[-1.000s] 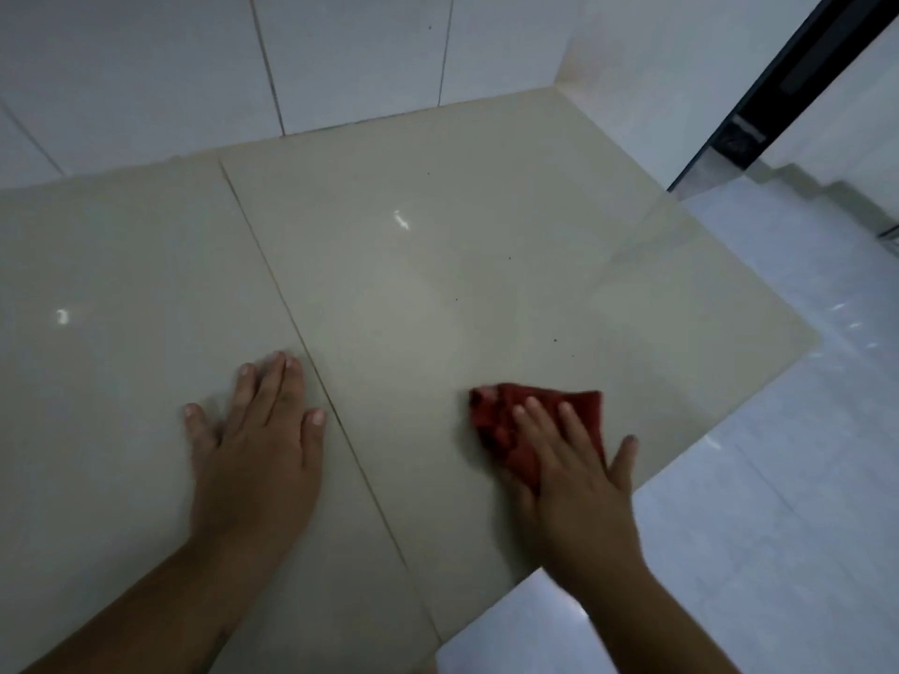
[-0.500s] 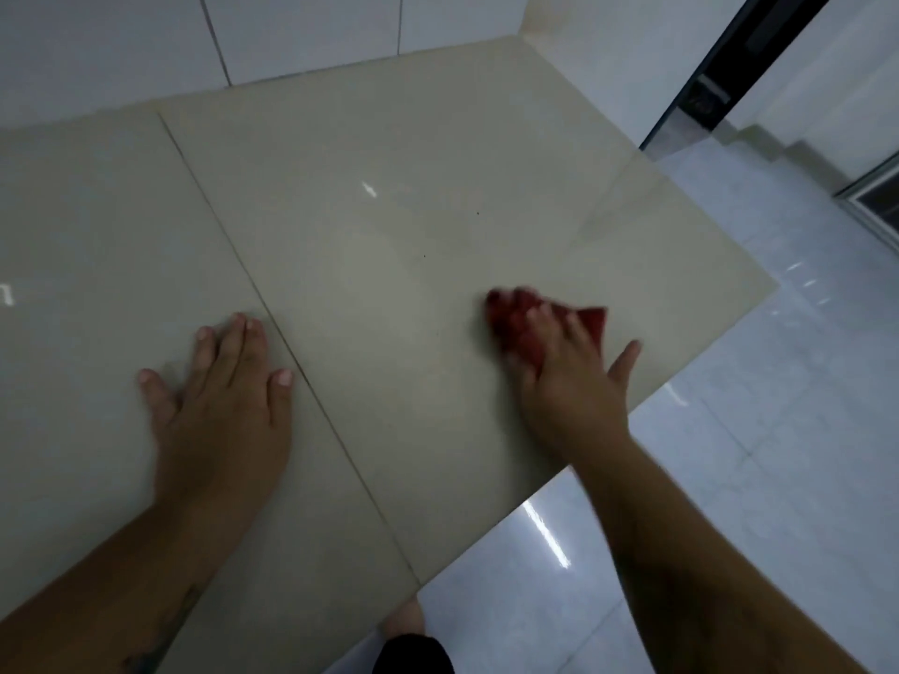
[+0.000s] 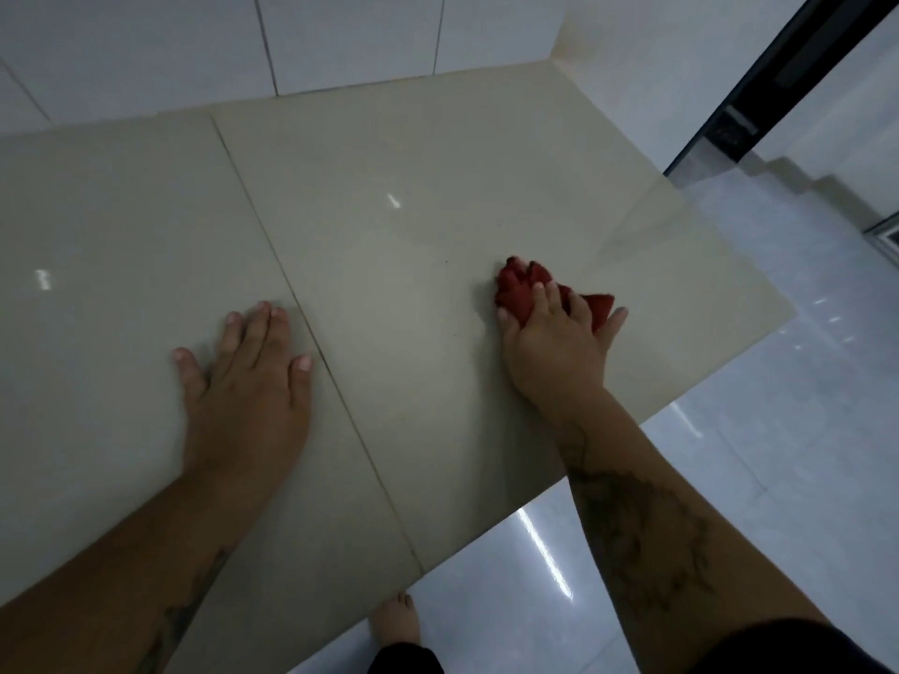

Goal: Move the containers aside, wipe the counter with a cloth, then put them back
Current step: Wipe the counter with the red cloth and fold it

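A bunched red cloth [image 3: 520, 291] lies on the beige tiled counter [image 3: 399, 265], right of centre. My right hand [image 3: 557, 342] presses down on it, fingers curled into the fabric. My left hand [image 3: 248, 386] rests flat on the counter to the left, fingers spread, just left of the tile joint. No containers are in view.
White tiled walls [image 3: 350, 41] close the counter at the back and right corner. The counter's front edge runs diagonally, with glossy white floor [image 3: 729, 479] below. A bare foot [image 3: 395, 625] stands by the edge. A dark door frame [image 3: 759, 90] is at upper right.
My right hand has pushed the red cloth away from the front edge, farther onto the counter, and the cloth has bunched up. My left hand has stayed flat in place.
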A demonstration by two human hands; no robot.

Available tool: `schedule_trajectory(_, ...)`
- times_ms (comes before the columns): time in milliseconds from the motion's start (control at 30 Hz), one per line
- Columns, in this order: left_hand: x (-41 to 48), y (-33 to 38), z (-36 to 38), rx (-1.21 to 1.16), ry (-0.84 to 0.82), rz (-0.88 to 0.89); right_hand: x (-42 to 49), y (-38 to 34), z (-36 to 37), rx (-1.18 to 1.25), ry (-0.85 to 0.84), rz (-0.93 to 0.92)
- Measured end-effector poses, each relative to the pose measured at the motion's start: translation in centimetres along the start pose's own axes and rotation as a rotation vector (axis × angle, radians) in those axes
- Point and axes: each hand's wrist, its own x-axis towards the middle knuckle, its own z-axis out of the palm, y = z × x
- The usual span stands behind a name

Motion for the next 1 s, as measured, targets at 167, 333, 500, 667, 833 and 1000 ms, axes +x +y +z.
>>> schedule_trajectory(167, -0.2, 0.1, -0.3, -0.007, -0.021, 0.043, -10.8, -1.7, 2.4, 0.074, 0.051, -0.321)
schedule_trajectory(333, -1.9, -1.8, -1.6, -0.216, -0.007, 0.032, -10.2, 4.9, 1.6, 0.124, 0.023, -0.479)
schedule_trajectory(500, -3.8, -6.3, -3.2, -0.184, 0.014, -0.052, 3.2, 1.8, -0.7, 0.128, 0.041, -0.037)
schedule_trajectory(667, -6.1, -11.6, -4.7, -0.090, 0.052, -0.188, -4.4, -14.8, 2.4, 0.091, 0.056, -0.579)
schedule_trajectory(833, -8.9, -16.9, -6.0, -0.002, 0.016, -0.257, -21.2, -13.5, 4.8, 0.125, -0.076, -1.089)
schedule_trajectory(1000, -10.5, -19.2, -6.3, 0.025, 0.002, -0.177, -10.9, -11.2, 1.7, 0.096, 0.033, -0.594)
